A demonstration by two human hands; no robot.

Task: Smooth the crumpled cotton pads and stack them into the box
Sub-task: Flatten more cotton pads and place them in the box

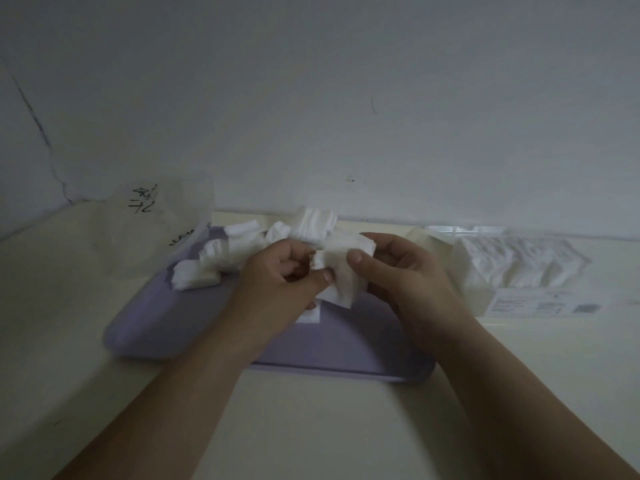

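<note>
Both hands hold one white crumpled cotton pad (341,271) above a lilac tray (194,327). My left hand (280,275) pinches its left edge between thumb and fingers. My right hand (398,268) pinches its right side, thumb on top. Several more crumpled pads (242,251) lie heaped at the tray's far end, and one small flat pad (311,315) lies on the tray under my hands. A clear box (512,271) with pads stacked inside stands to the right of the tray.
A translucent plastic bag (162,216) with black writing leans by the wall at the back left. The cream tabletop (311,427) runs to a pale wall close behind the tray. A label sticks on the box's front.
</note>
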